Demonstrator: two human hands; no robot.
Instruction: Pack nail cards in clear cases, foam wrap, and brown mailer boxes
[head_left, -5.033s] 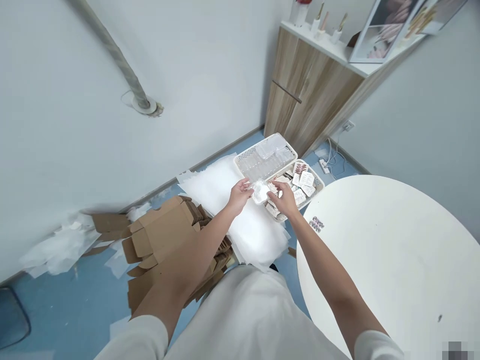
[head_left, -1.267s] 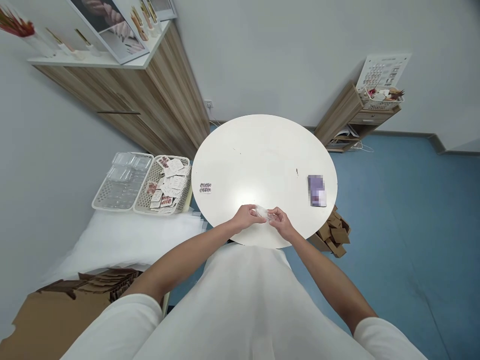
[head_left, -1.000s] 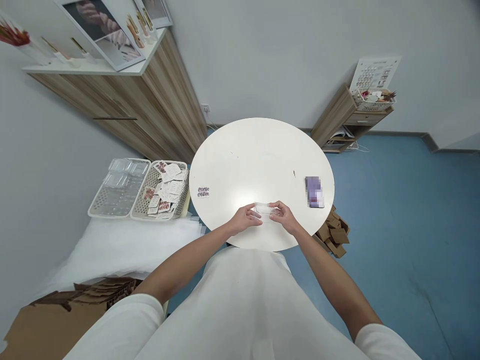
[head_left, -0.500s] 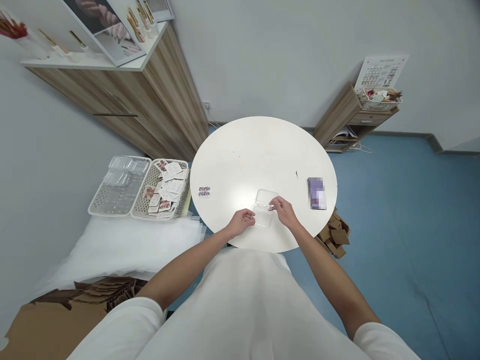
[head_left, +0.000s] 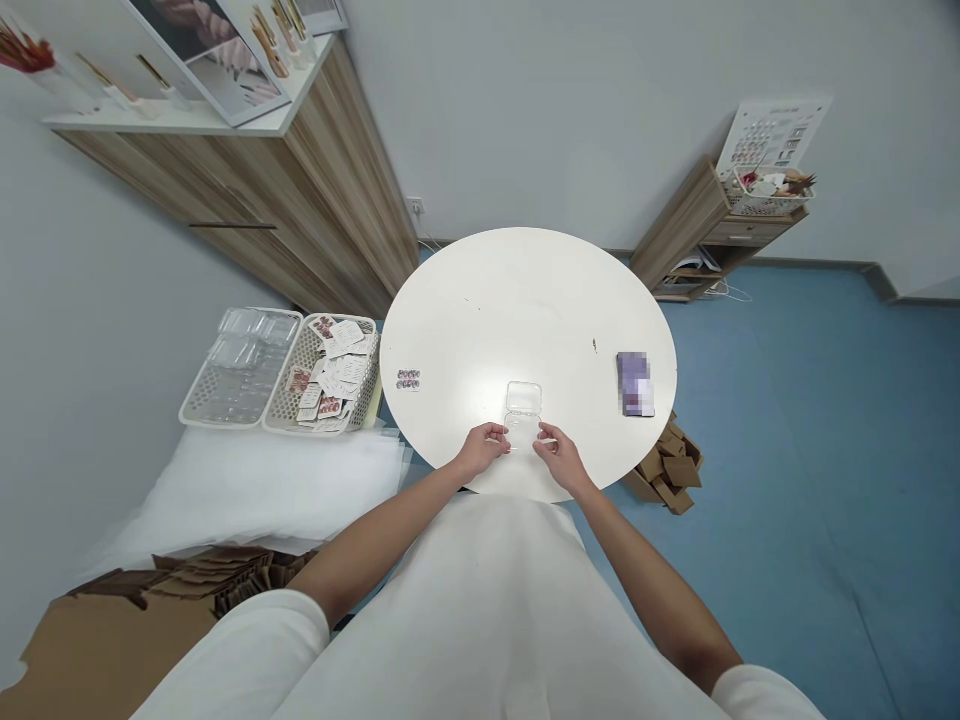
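Note:
A clear plastic box point(head_left: 523, 398) lies opened out near the front edge of the white oval table point(head_left: 517, 290), its lid half pointing away from me. My left hand point(head_left: 484, 450) pinches the left side of its near half. On the opposite side, my right hand point(head_left: 559, 460) grips the right edge between thumb and fingers. Farther left on the table is a small card of purple and dark press-on nails point(head_left: 409, 380). What the clear box holds, if anything, cannot be made out.
Left of the table stand a basket of clear boxes point(head_left: 244, 370) and a basket of nail cards point(head_left: 337, 375). White sheets point(head_left: 285, 480) and flat cardboard point(head_left: 127, 640) lie nearer. A purple packet point(head_left: 635, 384) rests on the table's right; a carton of cardboard point(head_left: 671, 470) is below.
My right hand has moved from the box's hinge area down to the right edge of its near half. The box has turned slightly and now sits straight before me.

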